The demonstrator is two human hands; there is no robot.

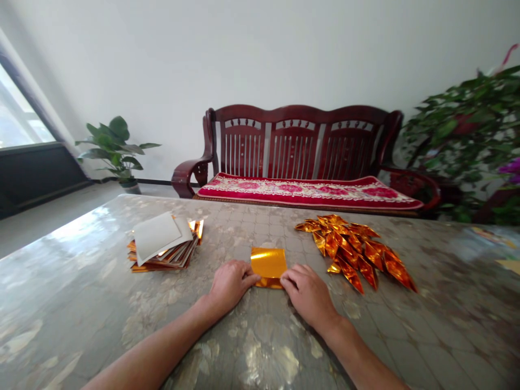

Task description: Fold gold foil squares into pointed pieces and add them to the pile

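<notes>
Gold foil sheet (268,262), folded over on itself, lies on the patterned counter (268,352), near the person and about midway between a stack of loose sheets (158,238) to the left and a pile of folded foil pieces (351,249) to the right. The left hand (231,284) pinches its near left corner with the thumb on top; the right hand (307,293) grips the near right corner between thumb and fingers.

It should prove very light, thin and easily bent, likely to keep a crease, and perhaps a little slippery on its shiny face. Hard pulling could tear or crumple it, so the side edges close to the fold seem the best places to hold, with light fingertip pressure.

In looks it is roughly square and bright metallic gold, with a pale streak of glare across the smooth, slightly bowed upper flap. A narrower, darker orange strip shows along the near edge, beneath that flap.
</notes>
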